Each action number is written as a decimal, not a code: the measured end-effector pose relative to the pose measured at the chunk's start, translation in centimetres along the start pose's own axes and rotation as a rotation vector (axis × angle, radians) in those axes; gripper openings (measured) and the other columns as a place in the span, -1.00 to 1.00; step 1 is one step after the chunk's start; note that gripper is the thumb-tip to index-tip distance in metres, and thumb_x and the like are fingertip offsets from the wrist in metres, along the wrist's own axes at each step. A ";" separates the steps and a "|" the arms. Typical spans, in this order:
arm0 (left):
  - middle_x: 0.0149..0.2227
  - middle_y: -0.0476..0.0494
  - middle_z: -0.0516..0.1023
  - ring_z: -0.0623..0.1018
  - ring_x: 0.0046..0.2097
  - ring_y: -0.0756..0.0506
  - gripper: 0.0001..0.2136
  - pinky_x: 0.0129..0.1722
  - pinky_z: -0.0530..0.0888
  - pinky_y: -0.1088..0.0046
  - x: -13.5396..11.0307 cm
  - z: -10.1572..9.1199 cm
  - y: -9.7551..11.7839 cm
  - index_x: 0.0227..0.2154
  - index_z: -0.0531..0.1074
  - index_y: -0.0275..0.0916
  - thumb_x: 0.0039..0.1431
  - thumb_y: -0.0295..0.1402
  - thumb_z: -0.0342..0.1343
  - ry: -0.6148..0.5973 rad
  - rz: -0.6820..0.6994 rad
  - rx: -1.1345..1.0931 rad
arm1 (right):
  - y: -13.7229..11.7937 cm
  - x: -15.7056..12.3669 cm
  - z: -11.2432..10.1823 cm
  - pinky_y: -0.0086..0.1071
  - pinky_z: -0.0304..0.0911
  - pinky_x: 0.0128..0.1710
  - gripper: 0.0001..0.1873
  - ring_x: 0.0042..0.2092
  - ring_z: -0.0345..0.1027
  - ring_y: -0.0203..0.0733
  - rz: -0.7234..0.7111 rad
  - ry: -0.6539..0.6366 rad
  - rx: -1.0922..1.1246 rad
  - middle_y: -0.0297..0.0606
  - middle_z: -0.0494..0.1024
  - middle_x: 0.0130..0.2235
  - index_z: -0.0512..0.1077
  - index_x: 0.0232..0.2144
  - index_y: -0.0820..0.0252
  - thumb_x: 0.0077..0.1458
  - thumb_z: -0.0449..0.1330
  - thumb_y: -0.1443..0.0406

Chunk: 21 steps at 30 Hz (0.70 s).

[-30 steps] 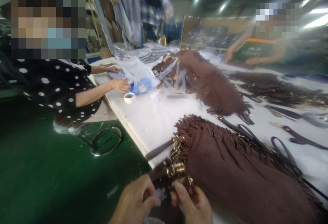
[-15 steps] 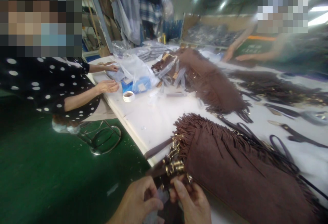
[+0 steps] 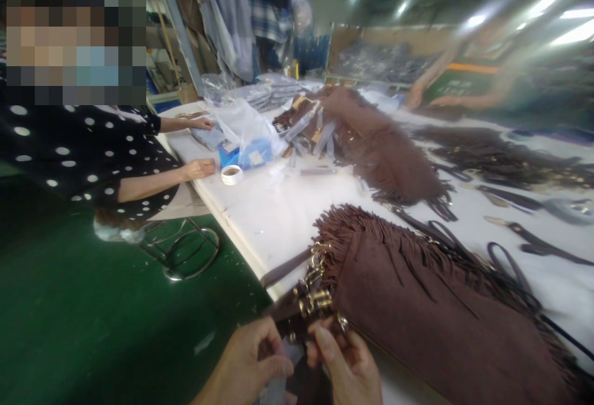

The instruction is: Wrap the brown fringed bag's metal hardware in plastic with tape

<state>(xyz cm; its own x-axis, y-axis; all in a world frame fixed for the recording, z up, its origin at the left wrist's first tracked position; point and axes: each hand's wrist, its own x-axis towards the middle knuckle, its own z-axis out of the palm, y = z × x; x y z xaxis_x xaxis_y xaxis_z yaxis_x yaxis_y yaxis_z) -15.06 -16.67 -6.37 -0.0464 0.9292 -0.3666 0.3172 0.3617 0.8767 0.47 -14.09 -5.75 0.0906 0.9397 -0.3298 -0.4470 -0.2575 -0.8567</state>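
Observation:
A stack of brown fringed suede bags (image 3: pixel 431 312) lies on the white table (image 3: pixel 278 207) in front of me. Gold metal hardware (image 3: pixel 315 297) and a brown strap (image 3: pixel 284 269) hang at its near corner, over the table edge. My left hand (image 3: pixel 248 365) is closed, pinching a small clear plastic piece (image 3: pixel 288 352) next to the hardware. My right hand (image 3: pixel 346 365) is closed too, its fingers gripping the strap end and hardware at the bag's corner. Both hands touch at the same spot.
A person in a black polka-dot top (image 3: pixel 88 157) sits at the table's left, hands by a roll of tape (image 3: pixel 231 174) and plastic bags (image 3: pixel 245 130). More fringed bags (image 3: pixel 380 151) and loose straps (image 3: pixel 524 244) lie further along. Another person's arms (image 3: pixel 445 93) reach in at the far right. A metal stool (image 3: pixel 185 250) stands on the green floor.
My hands stay at the bag's corner with small finger shifts. The polka-dot person's near hand has drawn back from the blue packet toward the table edge.

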 end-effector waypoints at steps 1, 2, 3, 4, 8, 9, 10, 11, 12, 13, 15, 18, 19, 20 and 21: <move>-0.54 0.02 0.42 0.36 -0.47 -0.03 -0.81 -0.45 0.24 0.51 0.0 0.0 0.0 -0.54 0.39 -0.26 -0.12 -0.29 0.26 0.001 0.001 -0.001 | 0.0 0.0 0.0 -0.49 0.27 -0.58 -0.63 -0.60 0.31 -0.36 0.001 -0.002 -0.008 -0.37 0.51 -0.57 0.46 -0.46 0.24 -0.19 0.44 0.10; -0.55 0.03 0.42 0.35 -0.47 -0.02 -0.81 -0.46 0.23 0.51 0.0 0.0 -0.1 -0.54 0.39 -0.26 -0.12 -0.28 0.26 0.004 0.002 -0.003 | 0.0 0.0 -0.1 -0.49 0.27 -0.58 -0.63 -0.61 0.30 -0.36 0.003 -0.006 -0.012 -0.38 0.50 -0.59 0.46 -0.46 0.24 -0.18 0.44 0.10; -0.55 0.03 0.41 0.34 -0.48 -0.02 -0.81 -0.46 0.23 0.51 0.1 0.0 -0.1 -0.54 0.39 -0.26 -0.11 -0.28 0.26 0.006 0.003 -0.007 | 0.0 0.0 -0.2 -0.49 0.26 -0.58 -0.63 -0.61 0.29 -0.36 0.005 -0.015 -0.014 -0.39 0.48 -0.61 0.45 -0.46 0.24 -0.18 0.44 0.10; -0.56 0.04 0.40 0.33 -0.48 -0.02 -0.80 -0.46 0.22 0.51 0.1 0.1 -0.2 -0.54 0.39 -0.26 -0.11 -0.27 0.26 0.005 0.003 -0.011 | 0.0 0.0 -0.2 -0.49 0.25 -0.57 -0.64 -0.61 0.29 -0.36 0.007 -0.023 -0.016 -0.40 0.47 -0.63 0.45 -0.46 0.23 -0.17 0.43 0.10; -0.56 0.04 0.39 0.33 -0.48 -0.02 -0.78 -0.46 0.22 0.51 0.1 0.2 -0.6 -0.54 0.38 -0.26 -0.12 -0.24 0.27 -0.019 -0.003 -0.055 | 0.0 0.1 -0.5 -0.51 0.24 -0.56 -0.64 -0.61 0.27 -0.37 0.007 -0.053 -0.025 -0.41 0.46 -0.64 0.45 -0.46 0.22 -0.14 0.42 0.08; -0.56 0.04 0.39 0.33 -0.48 -0.02 -0.78 -0.46 0.23 0.51 0.1 0.2 -0.7 -0.54 0.38 -0.26 -0.12 -0.25 0.27 -0.024 -0.008 -0.063 | 0.0 0.1 -0.5 -0.51 0.24 -0.56 -0.64 -0.61 0.27 -0.37 0.007 -0.058 -0.026 -0.41 0.46 -0.64 0.45 -0.46 0.22 -0.14 0.42 0.08; -0.56 0.03 0.39 0.33 -0.48 -0.02 -0.78 -0.46 0.23 0.50 0.1 0.3 -0.8 -0.54 0.39 -0.27 -0.13 -0.25 0.27 -0.025 -0.012 -0.069 | 0.0 0.1 -0.5 -0.51 0.24 -0.56 -0.64 -0.61 0.27 -0.38 0.006 -0.060 -0.025 -0.41 0.47 -0.63 0.45 -0.46 0.22 -0.14 0.42 0.08; -0.57 0.04 0.39 0.33 -0.48 -0.02 -0.78 -0.46 0.22 0.50 0.0 0.3 -0.8 -0.54 0.38 -0.27 -0.13 -0.26 0.27 -0.025 -0.019 -0.072 | 0.0 0.1 -0.6 -0.52 0.24 -0.56 -0.64 -0.61 0.28 -0.38 0.004 -0.061 -0.024 -0.41 0.47 -0.63 0.45 -0.46 0.22 -0.14 0.42 0.08; -0.57 0.04 0.38 0.32 -0.49 -0.02 -0.78 -0.47 0.22 0.50 0.0 0.3 -0.9 -0.54 0.38 -0.27 -0.13 -0.26 0.27 -0.024 -0.022 -0.070 | 0.0 0.1 -0.6 -0.52 0.24 -0.56 -0.64 -0.60 0.28 -0.38 0.002 -0.063 -0.026 -0.41 0.47 -0.63 0.45 -0.46 0.22 -0.14 0.42 0.08; -0.58 0.05 0.37 0.31 -0.50 -0.01 -0.78 -0.48 0.21 0.50 0.0 0.3 -0.8 -0.55 0.37 -0.27 -0.14 -0.26 0.27 -0.023 -0.022 -0.066 | 0.0 0.1 -0.6 -0.53 0.24 -0.55 -0.64 -0.60 0.28 -0.38 -0.001 -0.063 -0.030 -0.41 0.47 -0.63 0.45 -0.46 0.22 -0.14 0.42 0.08; -0.58 0.05 0.36 0.31 -0.50 -0.01 -0.78 -0.48 0.20 0.50 0.0 0.2 -0.7 -0.55 0.37 -0.27 -0.13 -0.25 0.27 -0.016 -0.017 -0.051 | 0.0 0.1 -0.7 -0.53 0.24 -0.55 -0.64 -0.59 0.28 -0.38 -0.003 -0.058 -0.053 -0.41 0.47 -0.63 0.46 -0.46 0.22 -0.13 0.41 0.07; -0.56 0.04 0.37 0.32 -0.48 -0.02 -0.78 -0.46 0.23 0.50 -0.1 -0.1 -0.1 -0.54 0.37 -0.26 -0.10 -0.26 0.26 0.005 -0.016 -0.003 | -0.2 0.1 -0.7 -0.53 0.25 -0.55 -0.62 -0.59 0.28 -0.37 0.000 -0.039 -0.095 -0.40 0.47 -0.64 0.46 -0.45 0.23 -0.13 0.41 0.05; -0.55 0.03 0.38 0.33 -0.47 -0.02 -0.79 -0.45 0.23 0.50 -0.1 -0.1 0.0 -0.54 0.37 -0.27 -0.10 -0.27 0.26 0.014 -0.015 0.016 | -0.3 0.1 -0.7 -0.53 0.25 -0.55 -0.62 -0.59 0.28 -0.37 0.002 -0.035 -0.101 -0.40 0.47 -0.64 0.46 -0.46 0.23 -0.14 0.41 0.05; -0.54 0.02 0.39 0.34 -0.46 -0.03 -0.80 -0.44 0.24 0.50 -0.1 -0.2 0.2 -0.54 0.37 -0.27 -0.09 -0.28 0.25 0.022 -0.014 0.036 | -0.3 0.0 -0.7 -0.53 0.24 -0.55 -0.62 -0.59 0.28 -0.37 0.004 -0.034 -0.103 -0.40 0.46 -0.64 0.46 -0.46 0.23 -0.14 0.41 0.04; -0.53 0.01 0.40 0.35 -0.45 -0.04 -0.81 -0.44 0.23 0.49 -0.1 -0.2 0.3 -0.54 0.38 -0.27 -0.09 -0.29 0.25 0.030 -0.010 0.055 | -0.4 0.0 -0.7 -0.52 0.24 -0.55 -0.61 -0.59 0.28 -0.37 0.005 -0.033 -0.102 -0.40 0.46 -0.64 0.46 -0.46 0.23 -0.15 0.41 0.04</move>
<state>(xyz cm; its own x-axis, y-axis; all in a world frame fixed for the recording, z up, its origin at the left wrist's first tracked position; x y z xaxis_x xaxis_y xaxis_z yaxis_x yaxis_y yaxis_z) -15.15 -16.68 -5.98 -0.0779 0.9277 -0.3652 0.3678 0.3672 0.8543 1.25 -14.14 -5.70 0.0584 0.9447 -0.3227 -0.3545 -0.2825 -0.8913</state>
